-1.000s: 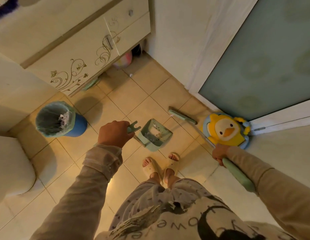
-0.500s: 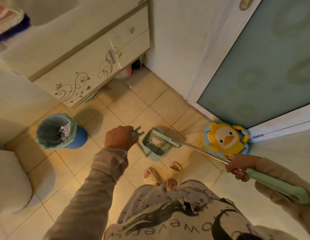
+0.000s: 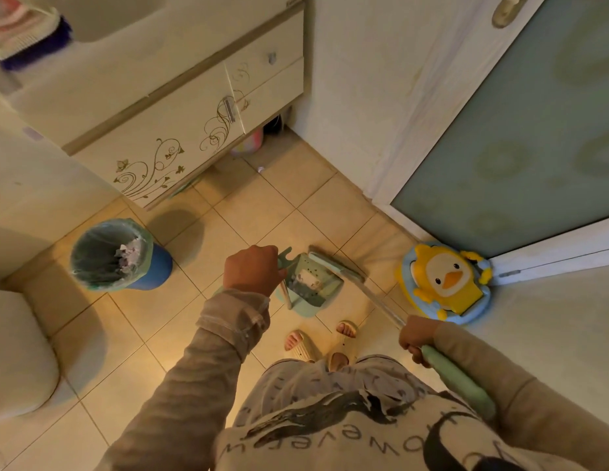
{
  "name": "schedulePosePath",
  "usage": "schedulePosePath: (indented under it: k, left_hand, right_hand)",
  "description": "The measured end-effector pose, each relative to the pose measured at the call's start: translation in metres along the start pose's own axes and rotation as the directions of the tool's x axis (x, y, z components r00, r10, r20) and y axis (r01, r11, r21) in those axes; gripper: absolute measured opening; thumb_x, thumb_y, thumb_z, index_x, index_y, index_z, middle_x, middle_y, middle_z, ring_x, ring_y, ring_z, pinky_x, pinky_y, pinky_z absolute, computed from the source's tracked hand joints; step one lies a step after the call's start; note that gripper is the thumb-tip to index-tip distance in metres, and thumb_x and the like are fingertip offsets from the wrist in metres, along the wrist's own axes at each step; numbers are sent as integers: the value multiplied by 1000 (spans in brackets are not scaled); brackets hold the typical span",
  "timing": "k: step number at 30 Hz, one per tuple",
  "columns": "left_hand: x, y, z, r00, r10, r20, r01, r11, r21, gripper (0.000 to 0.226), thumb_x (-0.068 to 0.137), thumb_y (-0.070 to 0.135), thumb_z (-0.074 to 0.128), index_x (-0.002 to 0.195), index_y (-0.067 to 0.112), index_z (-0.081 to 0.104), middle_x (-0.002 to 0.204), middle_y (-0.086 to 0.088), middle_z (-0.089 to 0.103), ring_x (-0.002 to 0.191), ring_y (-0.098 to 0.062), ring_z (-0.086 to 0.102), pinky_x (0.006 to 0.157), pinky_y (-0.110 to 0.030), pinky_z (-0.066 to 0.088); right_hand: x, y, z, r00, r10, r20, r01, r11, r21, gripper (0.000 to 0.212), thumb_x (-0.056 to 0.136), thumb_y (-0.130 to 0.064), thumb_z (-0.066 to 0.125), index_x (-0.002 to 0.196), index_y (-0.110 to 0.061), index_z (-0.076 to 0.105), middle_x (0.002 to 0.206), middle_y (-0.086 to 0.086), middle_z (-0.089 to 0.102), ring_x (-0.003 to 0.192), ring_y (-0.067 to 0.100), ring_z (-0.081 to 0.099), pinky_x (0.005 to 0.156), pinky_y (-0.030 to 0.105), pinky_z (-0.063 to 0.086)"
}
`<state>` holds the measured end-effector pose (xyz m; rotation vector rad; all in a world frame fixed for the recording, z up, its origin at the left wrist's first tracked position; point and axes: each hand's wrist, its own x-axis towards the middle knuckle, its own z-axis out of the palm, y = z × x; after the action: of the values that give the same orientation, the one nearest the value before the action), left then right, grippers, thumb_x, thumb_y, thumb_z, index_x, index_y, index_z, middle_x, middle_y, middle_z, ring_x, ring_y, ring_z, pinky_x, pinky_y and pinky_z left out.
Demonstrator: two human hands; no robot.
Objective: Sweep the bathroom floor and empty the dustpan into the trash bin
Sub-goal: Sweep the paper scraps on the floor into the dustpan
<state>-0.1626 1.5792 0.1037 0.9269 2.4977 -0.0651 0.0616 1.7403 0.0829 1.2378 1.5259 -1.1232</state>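
At the far left of the tiled floor, we are keeping the round blue trash bin lined with a pale green plastic bag (image 3: 111,254) within reach; it is standing open-topped just in front of the cream vanity cabinet with gold floral scrollwork (image 3: 167,144), crumpled paper already lying inside it. We judge it is standing there so the tipping step will need only a short swing leftward.

Moving right, our left hand (image 3: 252,268) is gripping the top of the dustpan's upright handle, fingers wrapped shut around it, so the mint-green plastic dustpan (image 3: 308,287) is resting on the tiles just ahead of our cream slippers (image 3: 322,343). A small pile of pale debris is lying in its tray. We are holding it with its mouth facing away from us, towards the broom, apparently to catch what is being pushed in.

Further right, the long mint-green broom with a thin metal shaft (image 3: 333,265) is touching the pan's far edge with its head. Our right hand (image 3: 415,338) is clenching the shaft where the green grip begins, fingers closed around it, angling the broom down across our body.

At the far right, a yellow duck-shaped plastic potty seat (image 3: 446,282) is sitting against the frosted glass door (image 3: 520,130), well clear of the sweeping.
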Motion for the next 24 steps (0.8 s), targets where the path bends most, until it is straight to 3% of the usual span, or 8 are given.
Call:
schedulePosePath:
  k: [3,6,9,16,19,21,24]
  left_hand:
    - [3,-9,-2,1000,3,0,-3,1000,-13,33,90,41,53,111,16,62,99,-5,69,90,-22,65,79,-32,50]
    - [5,-21,-5,1000,-5,0,5,998,-57,32,90,39,54,110,16,63,97,-4,69,89,-21,64,79,-32,49]
    - [0,-38,-5,998,-55,-8,54,992,-116,32,89,40,55,109,17,64,97,-4,70,88,-21,64,80,-34,51]
    - [-16,-65,5,971,-234,-35,224,956,-189,31,90,46,50,105,24,65,92,-1,71,79,-19,60,67,-26,41]
    - [-9,-62,2,945,-325,-30,309,921,-238,31,89,45,52,107,23,65,93,-1,72,84,-21,65,76,-30,52]
    - [1,-55,-2,924,-381,-22,361,892,-274,31,89,44,53,107,21,65,95,-2,72,86,-23,65,81,-34,55]
    - [17,-43,-12,877,-480,-23,452,840,-300,30,88,44,55,106,21,66,95,-3,72,84,-23,64,78,-32,53]
  right_hand:
    - [2,4,-6,990,75,121,-87,991,101,52,91,1,37,41,-11,34,27,0,36,23,9,37,34,10,28]
    - [2,6,-29,986,64,154,-101,964,247,49,94,0,35,47,-14,29,25,-2,30,18,7,33,33,6,26]
    - [0,3,-44,988,53,144,-89,963,256,46,93,0,37,49,-13,30,25,-1,29,17,7,32,33,6,25]
    - [9,-57,-93,999,-42,29,43,998,-41,44,89,8,41,50,-9,33,24,2,31,18,11,32,36,12,28]
    - [19,-100,-125,996,-84,26,87,984,-152,36,88,9,41,55,-3,38,22,4,32,17,11,32,30,11,28]
    - [30,-131,-151,994,-113,5,111,971,-211,42,88,9,41,48,-4,38,20,4,32,15,11,31,28,9,29]
    - [46,-181,-185,987,-160,10,156,941,-301,42,89,7,42,48,-5,38,21,4,32,14,9,31,28,9,30]
